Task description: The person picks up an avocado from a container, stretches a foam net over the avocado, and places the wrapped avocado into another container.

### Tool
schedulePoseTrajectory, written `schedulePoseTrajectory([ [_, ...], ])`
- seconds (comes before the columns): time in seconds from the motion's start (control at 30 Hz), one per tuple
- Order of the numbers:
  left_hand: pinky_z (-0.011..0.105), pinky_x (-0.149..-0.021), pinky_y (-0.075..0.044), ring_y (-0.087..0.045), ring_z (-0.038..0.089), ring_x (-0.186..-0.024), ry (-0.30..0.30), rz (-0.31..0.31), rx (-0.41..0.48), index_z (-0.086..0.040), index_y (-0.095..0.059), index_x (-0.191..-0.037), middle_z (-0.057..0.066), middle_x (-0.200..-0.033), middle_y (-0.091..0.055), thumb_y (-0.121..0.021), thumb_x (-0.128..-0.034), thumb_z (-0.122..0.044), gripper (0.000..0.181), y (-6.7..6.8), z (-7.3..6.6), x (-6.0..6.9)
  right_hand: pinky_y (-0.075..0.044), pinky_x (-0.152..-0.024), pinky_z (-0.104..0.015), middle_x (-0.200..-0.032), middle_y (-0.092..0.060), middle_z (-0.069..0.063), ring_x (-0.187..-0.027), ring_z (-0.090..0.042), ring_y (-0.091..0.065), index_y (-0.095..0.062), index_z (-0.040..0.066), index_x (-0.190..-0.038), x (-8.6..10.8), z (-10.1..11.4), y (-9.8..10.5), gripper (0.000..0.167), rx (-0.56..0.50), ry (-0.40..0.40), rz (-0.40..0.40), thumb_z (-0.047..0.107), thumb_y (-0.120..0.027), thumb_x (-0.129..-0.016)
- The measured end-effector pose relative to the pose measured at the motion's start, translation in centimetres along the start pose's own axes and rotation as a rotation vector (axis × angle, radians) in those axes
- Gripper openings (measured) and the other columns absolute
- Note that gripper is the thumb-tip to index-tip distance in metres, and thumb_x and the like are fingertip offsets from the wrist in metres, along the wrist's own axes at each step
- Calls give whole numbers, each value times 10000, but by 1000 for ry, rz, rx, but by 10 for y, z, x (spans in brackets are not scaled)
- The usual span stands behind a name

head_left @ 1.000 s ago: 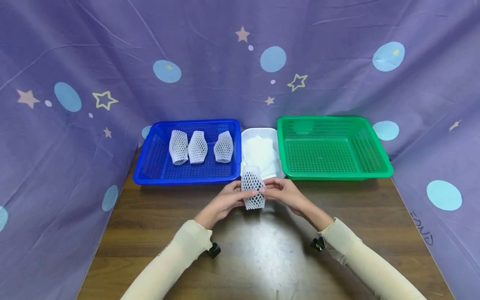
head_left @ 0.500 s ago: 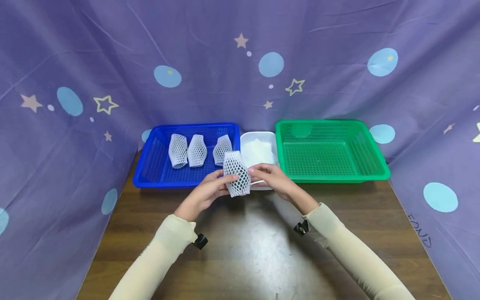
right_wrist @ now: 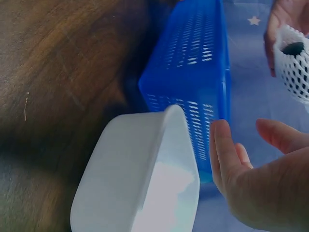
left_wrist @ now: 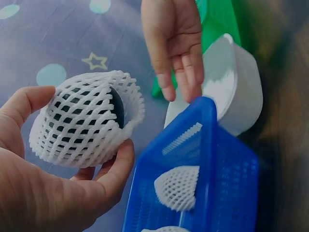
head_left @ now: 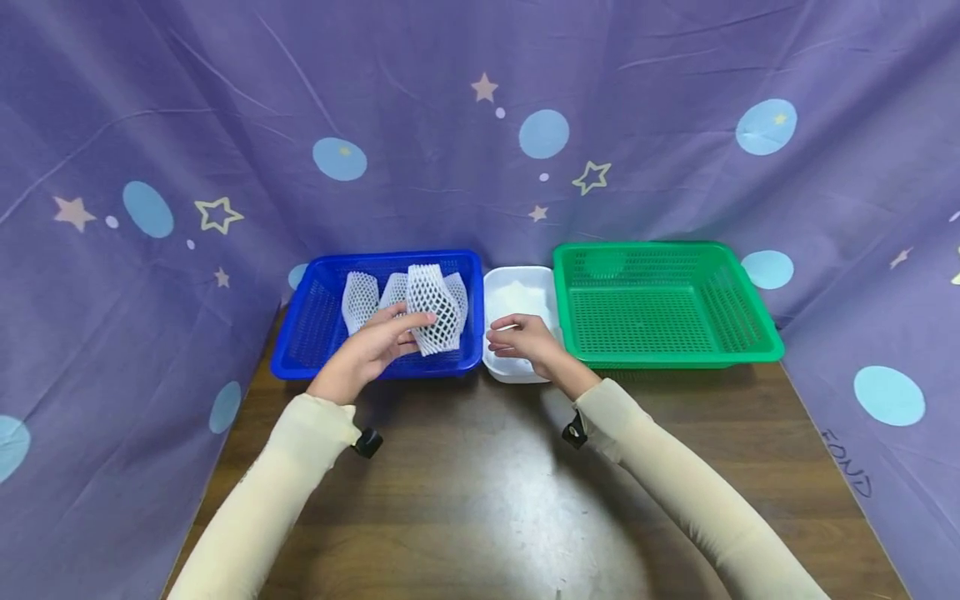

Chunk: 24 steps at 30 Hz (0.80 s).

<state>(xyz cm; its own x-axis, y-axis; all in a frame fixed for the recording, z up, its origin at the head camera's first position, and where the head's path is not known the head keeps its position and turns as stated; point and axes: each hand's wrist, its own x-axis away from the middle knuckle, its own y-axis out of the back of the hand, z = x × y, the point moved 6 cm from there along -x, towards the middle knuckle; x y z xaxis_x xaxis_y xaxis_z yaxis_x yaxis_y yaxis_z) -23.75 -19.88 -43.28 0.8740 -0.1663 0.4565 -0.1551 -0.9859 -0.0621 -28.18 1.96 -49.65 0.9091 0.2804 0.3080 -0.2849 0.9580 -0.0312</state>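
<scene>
My left hand [head_left: 367, 348] holds a white foam fruit net [head_left: 435, 312] by its side, above the right part of the blue basket [head_left: 291, 337]. A dark, rounded item [left_wrist: 117, 108] shows inside that net in the left wrist view; its kind is hidden. Behind and below, the basket holds three more netted pieces, including a left one [head_left: 360, 298] and a right one [head_left: 459, 293], partly covered by the hand and net. My right hand [head_left: 525, 340] hovers over the white tub [head_left: 517, 373], fingers extended and holding nothing. White material [head_left: 516, 296] lies in the tub.
To the right of the tub stands a green basket [head_left: 637, 321] with slotted walls. Both baskets and the tub stand in a row at the back of a wooden table [head_left: 480, 483]. A purple curtain [head_left: 420, 125] hangs behind and at the sides.
The netted item has moved left from in front of the tub to above the blue basket in my left hand. My right hand has let go of it and now hovers over the tub.
</scene>
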Motion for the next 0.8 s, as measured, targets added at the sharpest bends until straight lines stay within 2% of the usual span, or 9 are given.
schedulePoseTrajectory([
  [0.1, 466, -1260, -275, -336, 359, -1486, 7, 1, -10, -57, 79, -1620, 180, -1636, -278, -657, -978, -220, 991, 5, -7, -4, -603, -911, -459, -1058, -735, -274, -915, -306, -754, -555, -133, -1246, -7, -2, -6, 386, 6, -11, -30, -20, -702, -907],
  [0.13, 468, -1253, -292, -345, 368, -1479, 7, -6, -12, -47, -15, -1617, 191, -1621, -298, -660, -974, -206, 924, 6, -8, -5, -606, -901, -459, -1012, -744, -256, -866, -275, -754, -548, -130, -1246, -8, -3, -7, 398, 9, -13, -43, -34, -710, -896],
  [0.23, 465, -1249, -301, -334, 366, -1486, 12, -6, -1, -41, -18, -1617, 193, -1629, -282, -647, -970, -157, 910, 9, -13, -10, -623, -850, -439, -860, -740, -171, -726, -181, -719, -530, -132, -1241, -12, -4, -10, 430, 10, -9, -82, -90, -720, -858],
  [0.33, 448, -1254, -295, -326, 363, -1497, 24, -3, 5, -48, 11, -1620, 204, -1645, -249, -630, -967, -129, 919, 13, -18, -13, -633, -809, -413, -797, -703, -125, -654, -150, -685, -521, -138, -1240, -15, -5, -10, 461, -1, -15, -124, -136, -724, -826],
  [0.37, 448, -1261, -277, -305, 357, -1513, 30, 4, 5, -63, 108, -1617, 191, -1668, -209, -626, -970, -127, 981, 15, -20, -14, -635, -803, -407, -790, -691, -118, -640, -147, -681, -527, -141, -1238, -15, -5, -11, 464, -3, -23, -135, -142, -725, -819],
  [0.5, 451, -1256, -291, -348, 339, -1479, 50, -7, -45, -42, -60, -1619, 164, -1619, -282, -637, -976, -149, 871, 28, -27, -17, -630, -815, -401, -791, -657, -84, -616, -134, -676, -576, -160, -1216, -17, -7, -12, 423, 1, -63, -139, -113, -736, -828],
  [0.6, 452, -1257, -286, -331, 318, -1472, 70, -23, -87, -25, -191, -1589, 125, -1593, -300, -645, -979, -170, 774, 39, -33, -20, -636, -788, -369, -781, -633, -60, -605, -124, -671, -604, -172, -1183, -19, -8, -15, 366, 10, -77, -116, -93, -728, -847],
  [0.8, 441, -1252, -302, -273, 329, -1520, 118, -64, -129, -64, -240, -1605, 80, -1704, -134, -650, -972, -177, 762, 56, -45, -34, -642, -719, -327, -759, -625, -52, -590, -125, -668, -590, -181, -1176, -20, -9, -17, 360, 10, -82, -97, -85, -722, -855],
])
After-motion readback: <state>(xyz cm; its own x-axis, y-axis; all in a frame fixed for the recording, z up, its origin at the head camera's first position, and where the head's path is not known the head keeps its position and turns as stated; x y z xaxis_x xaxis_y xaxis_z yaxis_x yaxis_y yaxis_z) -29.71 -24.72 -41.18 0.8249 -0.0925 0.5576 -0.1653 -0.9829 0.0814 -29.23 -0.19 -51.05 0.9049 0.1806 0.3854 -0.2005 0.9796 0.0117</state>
